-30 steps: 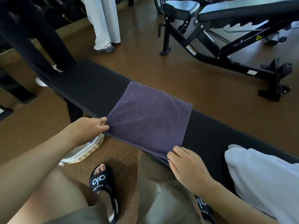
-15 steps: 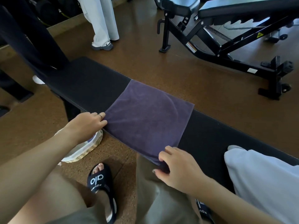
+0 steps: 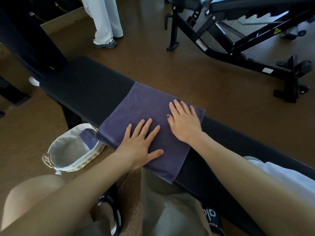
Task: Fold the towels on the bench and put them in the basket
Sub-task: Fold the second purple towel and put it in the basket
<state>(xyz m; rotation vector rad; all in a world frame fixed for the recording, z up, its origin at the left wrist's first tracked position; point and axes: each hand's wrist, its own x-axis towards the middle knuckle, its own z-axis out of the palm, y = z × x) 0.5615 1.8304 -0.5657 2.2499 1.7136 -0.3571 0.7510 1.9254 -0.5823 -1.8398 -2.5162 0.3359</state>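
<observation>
A purple towel lies folded flat across the black bench. My left hand presses on its near half with the fingers spread. My right hand lies flat on its right part, fingers straight. A white towel sits on the bench at the right edge. On the floor under the bench's near left side stands a woven basket with a white liner, and a folded purple towel rests inside it.
A black adjustable gym bench stands on the brown floor behind. One person's white trousers are at the back and another's dark legs at the far left. My knees and black sandals are below.
Both hands let go of the towel's near corners and now lie flat on top of it. The view has moved closer, so more of the basket shows.
</observation>
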